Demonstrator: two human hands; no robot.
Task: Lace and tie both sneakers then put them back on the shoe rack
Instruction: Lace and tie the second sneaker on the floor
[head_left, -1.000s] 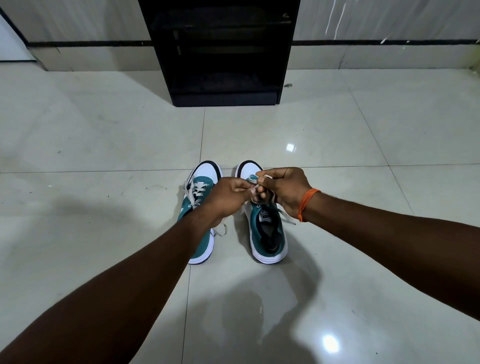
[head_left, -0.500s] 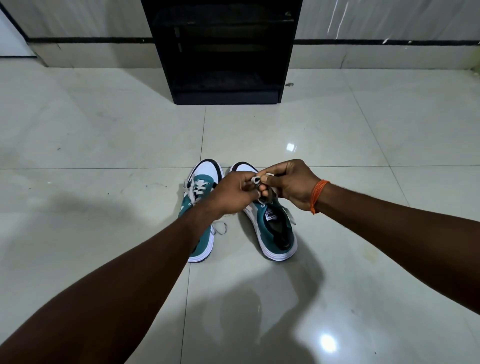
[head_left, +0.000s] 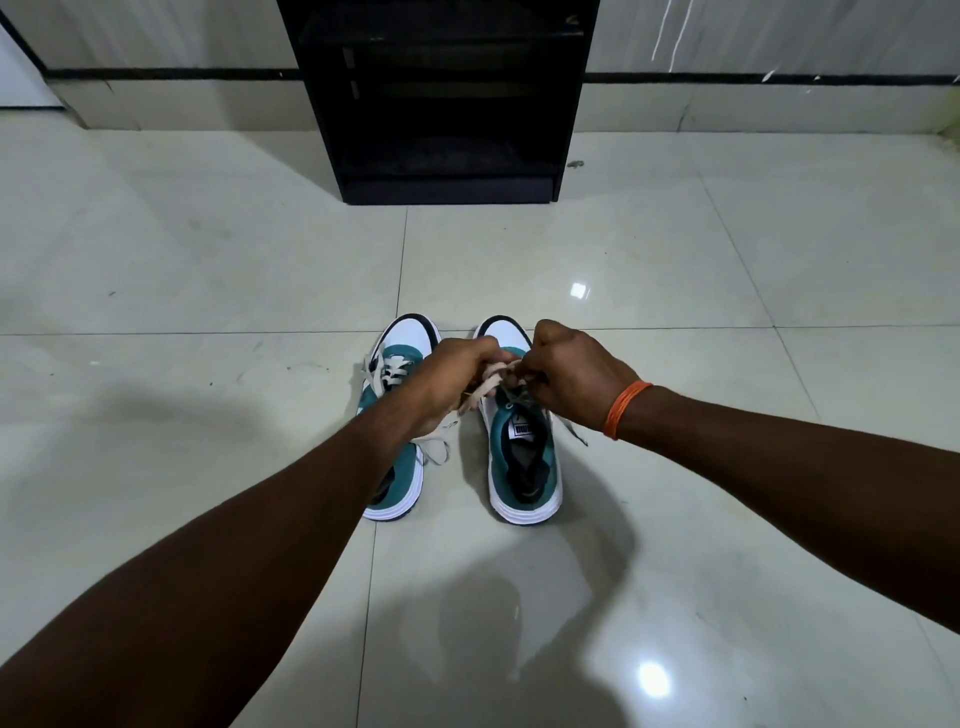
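- Both hands met above the front half of the right sneaker (head_left: 524, 457), knuckles nearly touching.
- Left hand (head_left: 452, 376) was curled closed, its fingers pinching the pale lace (head_left: 480, 387) of that sneaker; a flat length of lace ran from under this hand down toward the gap between the two shoes.
- Right hand (head_left: 574, 371) was closed into a loose fist on the other part of the same lace; a darker lace end trailed off below it, past the outer side of the shoe, onto the floor (head_left: 675, 312).
- Whether a knot or loop had formed between the hands could not be told; the fingers hid that spot.
- An orange thread band (head_left: 623, 408) circled the right wrist.
- Right sneaker: teal upper, white toe cap and white sole, standing upright on the floor, toe pointing away from the camera, tongue label and dark insole visible.
- Left sneaker (head_left: 397, 374): same colours, just beside the right one and parallel to it, partly covered by the left forearm. Its lace was threaded through the eyelets, with a loose loop lying on the floor near its inner side.
- Shoe rack (head_left: 447, 98): black, open-fronted, against the wall, well apart from the sneakers and straight ahead of them. Its shelves were too dark to read.
- Floor: glossy pale tiles with ceiling-light reflections and the person's shadow in the foreground.
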